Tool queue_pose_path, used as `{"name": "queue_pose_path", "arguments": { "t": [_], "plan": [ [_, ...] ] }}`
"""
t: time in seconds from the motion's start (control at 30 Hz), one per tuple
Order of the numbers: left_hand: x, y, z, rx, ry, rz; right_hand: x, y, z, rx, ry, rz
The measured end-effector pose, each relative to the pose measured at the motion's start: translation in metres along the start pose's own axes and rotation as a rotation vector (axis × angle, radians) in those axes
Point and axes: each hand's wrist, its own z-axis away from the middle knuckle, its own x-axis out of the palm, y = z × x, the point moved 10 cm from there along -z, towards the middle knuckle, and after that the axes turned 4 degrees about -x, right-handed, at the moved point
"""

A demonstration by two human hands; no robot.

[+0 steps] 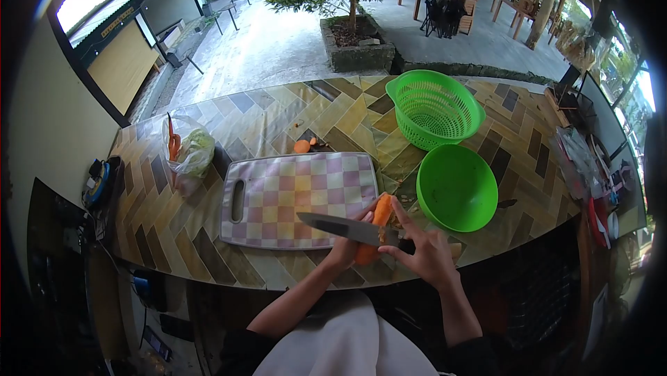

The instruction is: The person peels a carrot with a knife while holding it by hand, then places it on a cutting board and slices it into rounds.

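The big table (201,251) has a smooth top with brown, tan and gray zigzag bricks. On it lies a flat board (299,199) with pink, white and yellow squares and round corners. The green basket (434,115) is round and full of holes; the green bowl (457,188) is smooth. The left hand (344,249) is closed around the carrot (382,210), whose ends poke out above and below the knife. The right hand (427,256) grips the dark handle of the knife (340,226), its flat, shiny blade across the bumpy orange carrot.
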Motion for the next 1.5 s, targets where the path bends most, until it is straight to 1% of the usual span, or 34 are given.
{"name": "queue_pose_path", "arguments": {
  "t": [0.1,0.2,0.23,0.27,0.3,0.37,0.4,0.5,0.53,0.6,0.63,0.67,0.7,0.77,0.8,0.9,0.93,1.0,1.03,1.1,1.17,1.23,1.33,1.4,1.43,1.47,1.5],
  "plan": [
    [-0.002,-0.005,0.003,-0.007,0.039,0.133,-0.002,0.013,0.000,0.175,-0.006,-0.038],
    [-0.004,-0.008,0.007,-0.083,0.022,0.135,-0.015,0.017,-0.001,0.186,0.085,-0.033],
    [-0.001,-0.007,0.008,-0.110,0.013,0.134,-0.011,0.011,-0.002,0.138,0.049,-0.023],
    [0.008,0.008,0.003,0.025,0.019,0.132,-0.006,0.005,-0.001,0.091,0.015,-0.011],
    [0.006,0.003,0.003,0.008,0.032,0.129,-0.002,0.000,-0.001,0.043,-0.019,0.003],
    [-0.010,-0.014,0.003,-0.022,0.065,0.124,-0.014,0.012,-0.003,0.105,0.109,-0.072],
    [-0.015,-0.023,0.002,-0.135,0.028,0.089,-0.018,0.017,-0.003,0.135,0.170,-0.112],
    [-0.012,-0.018,0.005,-0.078,0.026,0.132,-0.015,0.009,-0.004,0.099,0.078,-0.079],
    [-0.003,0.001,0.001,0.025,0.070,0.073,-0.012,0.007,-0.002,0.069,0.076,-0.111],
    [-0.011,-0.012,0.005,-0.051,0.064,0.118,0.000,0.007,-0.001,0.005,0.069,-0.172],
    [-0.016,-0.018,0.006,-0.088,0.065,0.141,-0.003,0.015,-0.003,0.033,0.131,-0.220],
    [-0.027,-0.027,0.004,-0.166,0.148,0.094,-0.005,0.024,-0.004,0.061,0.192,-0.270],
    [-0.028,-0.031,0.005,-0.197,0.137,0.136,-0.009,0.031,-0.004,0.089,0.253,-0.320],
    [-0.028,-0.036,0.008,-0.263,0.108,0.215,-0.002,0.017,-0.005,0.052,0.137,-0.336],
    [-0.009,-0.022,0.008,-0.194,-0.043,0.308,0.002,0.010,-0.004,0.035,0.081,-0.341],
    [0.002,-0.014,0.005,-0.267,-0.136,0.378,0.016,0.005,0.003,0.061,-0.038,-0.313],
    [0.005,-0.017,0.011,-0.337,-0.103,0.372,0.015,0.008,0.002,0.094,-0.032,-0.334],
    [0.002,-0.028,0.008,-0.339,-0.158,0.433,0.014,0.014,0.000,0.162,-0.019,-0.376],
    [0.002,-0.031,0.007,-0.341,-0.186,0.462,0.015,0.010,0.000,0.101,-0.014,-0.363],
    [0.002,-0.024,0.009,-0.333,-0.196,0.400,0.020,0.004,0.001,-0.019,0.003,-0.335],
    [0.002,-0.024,0.007,-0.319,-0.203,0.367,0.010,0.009,0.001,0.061,0.061,-0.302],
    [-0.003,-0.031,0.004,-0.292,-0.199,0.362,0.007,0.009,0.002,0.075,0.086,-0.310],
    [0.001,-0.026,0.009,-0.342,-0.176,0.369,0.010,0.005,0.003,0.024,0.086,-0.364],
    [-0.003,-0.038,0.007,-0.378,-0.177,0.452,0.016,0.010,0.006,0.018,0.084,-0.368],
    [-0.004,-0.043,0.007,-0.393,-0.174,0.494,0.017,0.015,0.006,0.083,0.070,-0.403],
    [-0.008,-0.040,0.006,-0.325,-0.175,0.383,0.016,0.020,0.006,0.147,0.055,-0.437],
    [-0.007,-0.033,0.007,-0.259,-0.168,0.271,0.016,0.018,0.006,0.156,0.037,-0.439]
  ]
}}
